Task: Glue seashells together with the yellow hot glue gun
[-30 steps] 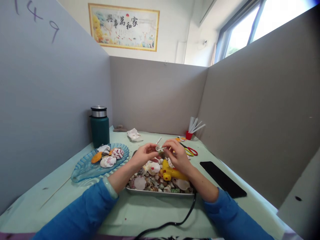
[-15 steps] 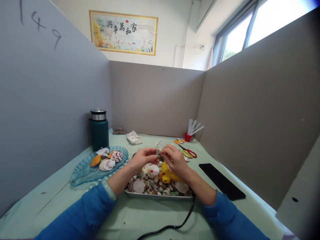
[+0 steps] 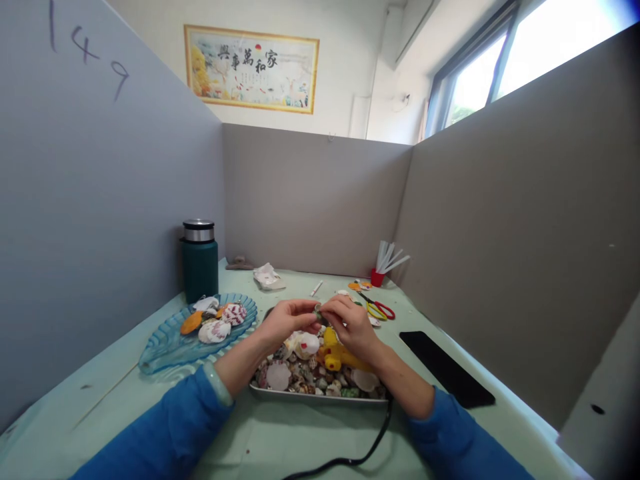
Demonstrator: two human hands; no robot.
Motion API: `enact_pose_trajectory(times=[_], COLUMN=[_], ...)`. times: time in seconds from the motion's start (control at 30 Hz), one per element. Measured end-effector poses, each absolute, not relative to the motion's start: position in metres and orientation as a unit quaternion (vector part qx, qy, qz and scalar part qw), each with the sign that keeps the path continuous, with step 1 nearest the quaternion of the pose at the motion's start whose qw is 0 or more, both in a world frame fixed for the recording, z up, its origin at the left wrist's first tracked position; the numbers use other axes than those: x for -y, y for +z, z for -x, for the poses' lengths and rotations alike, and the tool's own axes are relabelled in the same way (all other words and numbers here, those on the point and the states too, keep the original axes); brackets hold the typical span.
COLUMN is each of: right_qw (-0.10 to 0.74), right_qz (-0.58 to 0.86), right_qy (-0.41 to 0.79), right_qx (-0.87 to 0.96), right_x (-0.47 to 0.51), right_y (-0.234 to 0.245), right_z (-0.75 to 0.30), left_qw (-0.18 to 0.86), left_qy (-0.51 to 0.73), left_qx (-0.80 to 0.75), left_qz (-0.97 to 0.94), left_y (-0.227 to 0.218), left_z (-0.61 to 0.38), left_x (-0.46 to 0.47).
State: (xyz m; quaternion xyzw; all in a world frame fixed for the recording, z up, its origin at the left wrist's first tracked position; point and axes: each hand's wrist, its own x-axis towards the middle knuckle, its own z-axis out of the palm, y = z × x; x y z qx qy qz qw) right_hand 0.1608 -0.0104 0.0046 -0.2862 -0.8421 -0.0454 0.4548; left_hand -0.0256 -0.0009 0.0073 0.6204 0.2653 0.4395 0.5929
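Note:
My left hand (image 3: 291, 318) and my right hand (image 3: 349, 322) meet above a tray (image 3: 320, 398) heaped with seashells. Between their fingertips is a small greenish shell (image 3: 318, 311), pinched from both sides; the fingers cover much of it. Under my right hand a yellow glue gun (image 3: 334, 352) lies on the shells, and a black cord (image 3: 373, 437) runs from the tray toward the front edge. A large pale shell (image 3: 306, 344) rests in the tray below my left hand.
Left stands a blue plate (image 3: 167, 357) with several scallop shells, and behind it a green bottle (image 3: 200, 270). To the right are red-and-yellow scissors (image 3: 381, 311), a red cup (image 3: 377, 278) of white sticks and a black phone-like slab (image 3: 447, 369). Grey partitions (image 3: 315, 200) enclose the table.
Both hands stay together over the tray with the small shell pinched between them, its angle slightly turned. The whole view has shifted a little.

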Motion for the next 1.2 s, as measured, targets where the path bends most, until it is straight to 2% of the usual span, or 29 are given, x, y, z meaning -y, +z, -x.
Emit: enact_pose_trajectory(times=[0.47,0.7,0.83,1.03,1.2], right_qw=[0.411,0.476,0.518,0.491,0.474], right_qz=[0.313,0.286,0.314,0.325,0.329], right_qy=[-0.095,-0.053,-0.031,0.015,-0.005], right_qx=[0.851,0.83,0.795,0.808,0.817], right_x=[0.0113,0.0122,0.0143,0.014,0.0147], right_y=[0.0036,0.0051,0.0075,0.0055,0.0062], right_z=[-0.1586,-0.1577,-0.1588,-0.1581,-0.1569], left_qw=[0.568,0.596,0.63,0.666,0.633], left_qy=[0.42,0.407,0.44,0.468,0.469], left_qx=[-0.293,-0.253,-0.24,-0.225,-0.255], left_qz=[-0.645,-0.645,-0.594,-0.536,-0.56], left_y=[0.0084,0.0068,0.0062,0.0097,0.0118], left_z=[0.0249,0.0263,0.0277,0.0264,0.0243], left_x=[-0.0006,0.0,-0.0011,0.001,0.0039])
